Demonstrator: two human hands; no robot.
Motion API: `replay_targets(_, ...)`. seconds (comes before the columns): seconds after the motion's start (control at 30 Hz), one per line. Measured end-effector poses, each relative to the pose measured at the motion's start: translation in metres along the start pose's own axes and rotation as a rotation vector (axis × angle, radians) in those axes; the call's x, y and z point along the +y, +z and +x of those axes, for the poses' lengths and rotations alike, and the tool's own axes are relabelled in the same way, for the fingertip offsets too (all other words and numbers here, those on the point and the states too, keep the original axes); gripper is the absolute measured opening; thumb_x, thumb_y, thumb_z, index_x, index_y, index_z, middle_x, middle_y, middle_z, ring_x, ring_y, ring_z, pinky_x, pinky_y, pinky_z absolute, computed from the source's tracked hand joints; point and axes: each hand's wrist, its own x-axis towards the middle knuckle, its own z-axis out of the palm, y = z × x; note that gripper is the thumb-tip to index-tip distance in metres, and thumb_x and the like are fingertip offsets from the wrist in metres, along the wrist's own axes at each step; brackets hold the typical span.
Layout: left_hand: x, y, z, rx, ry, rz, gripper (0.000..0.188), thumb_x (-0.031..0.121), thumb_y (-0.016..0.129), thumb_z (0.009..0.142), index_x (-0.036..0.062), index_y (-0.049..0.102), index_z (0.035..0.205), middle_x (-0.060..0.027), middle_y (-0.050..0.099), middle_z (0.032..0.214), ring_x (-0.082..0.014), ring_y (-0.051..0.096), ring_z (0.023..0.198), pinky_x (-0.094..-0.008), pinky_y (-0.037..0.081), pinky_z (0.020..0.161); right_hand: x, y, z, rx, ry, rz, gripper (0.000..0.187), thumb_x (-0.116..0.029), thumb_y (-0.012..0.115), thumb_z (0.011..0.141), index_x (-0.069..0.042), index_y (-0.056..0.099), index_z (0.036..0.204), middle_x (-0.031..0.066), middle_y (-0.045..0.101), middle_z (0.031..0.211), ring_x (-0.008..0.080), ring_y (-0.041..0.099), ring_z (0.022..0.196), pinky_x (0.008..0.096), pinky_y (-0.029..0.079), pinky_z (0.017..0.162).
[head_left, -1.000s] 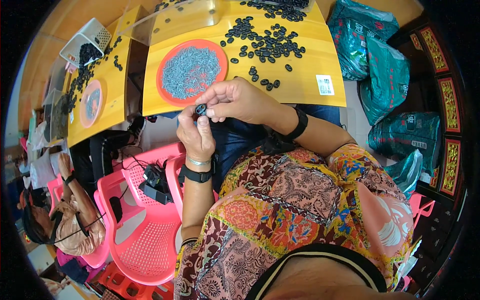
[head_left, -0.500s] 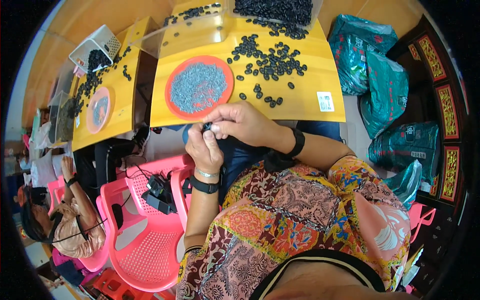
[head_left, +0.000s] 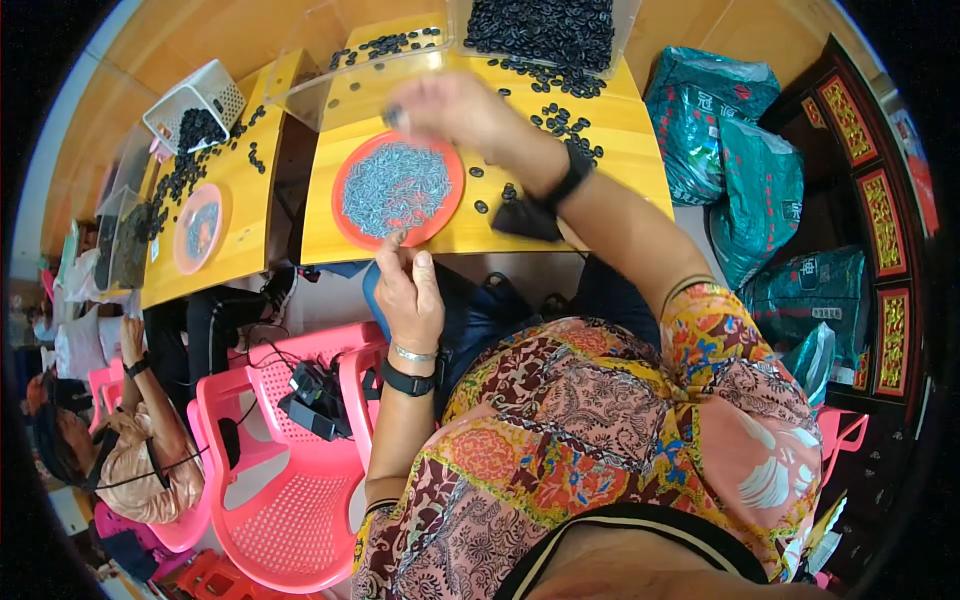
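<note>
My right hand (head_left: 455, 112), smeared by motion, reaches over the far side of an orange-red plate (head_left: 456, 205). A small black piece (head_left: 394, 118) shows at its fingertips. The plate holds a heap of small silvery screw-like pieces (head_left: 395, 185). My left hand (head_left: 408, 300) is at the table's near edge, just below the plate. Its thumb and forefinger point up and apart, with nothing seen between them. Several loose black oval pieces (head_left: 572, 125) lie right of my right forearm, which hides some of them.
A clear bin of black pieces (head_left: 540, 30) stands at the back. An overturned-looking clear tub (head_left: 375, 65) is left of it. Green sacks (head_left: 755, 190) stand at the right. A pink chair (head_left: 290, 500) is left of me; beyond sits another person (head_left: 150, 450) by a second table (head_left: 225, 240).
My right hand has left my left hand and swung up and away over the plate, carrying a black piece. My left hand stays near the table edge, its fingers now apart.
</note>
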Motion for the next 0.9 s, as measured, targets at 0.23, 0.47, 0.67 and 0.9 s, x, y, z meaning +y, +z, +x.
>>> replay_targets(0.23, 0.004, -0.004, 0.003, -0.030, 0.025, 0.128, 0.028, 0.011, 0.054, 0.087, 0.0004, 0.048, 0.112, -0.0124, 0.056, 0.067, -0.0257, 0.055, 0.058, -0.0350, 0.043, 0.055, -0.003, -0.040, 0.063, 0.324, -0.219, -0.286, 0.031, -0.014, 0.064, 0.083, 0.001, 0.061, 0.110, 0.0064, 0.067, 0.094, 0.0149, 0.063, 0.081, 0.0273, 0.049, 0.075)
replay_targets(0.47, 0.001, -0.003, 0.004, -0.082, -0.049, 0.127, 0.023, 0.010, 0.055, 0.085, 0.0009, 0.052, 0.107, -0.0142, 0.057, 0.069, -0.0294, 0.058, 0.061, -0.0370, 0.045, 0.058, 0.052, -0.066, 0.006, 0.062, 0.103, -0.891, 0.018, -0.016, 0.066, 0.080, -0.006, 0.069, 0.095, 0.0075, 0.069, 0.088, 0.0154, 0.064, 0.077, 0.0283, 0.050, 0.073)
replay_targets(0.67, -0.006, 0.002, 0.001, -0.088, 0.027, 0.134, 0.020, 0.009, 0.055, 0.085, 0.0009, 0.054, 0.103, -0.0167, 0.060, 0.073, -0.0322, 0.060, 0.065, -0.0376, 0.047, 0.060, 0.081, -0.070, -0.003, 0.054, 0.251, -1.094, 0.016, -0.013, 0.062, 0.074, -0.012, 0.070, 0.088, 0.0082, 0.067, 0.086, 0.0250, 0.063, 0.084, 0.0361, 0.049, 0.074)
replay_targets(0.9, -0.001, -0.002, 0.002, -0.122, -0.070, 0.115, 0.018, 0.010, 0.054, 0.085, 0.0006, 0.054, 0.101, -0.0182, 0.062, 0.076, -0.0329, 0.061, 0.069, -0.0369, 0.048, 0.063, 0.061, -0.060, -0.007, -0.019, 0.311, -1.251, 0.010, -0.012, 0.060, 0.073, -0.010, 0.068, 0.079, 0.0087, 0.066, 0.081, 0.0273, 0.063, 0.080, 0.0394, 0.049, 0.071)
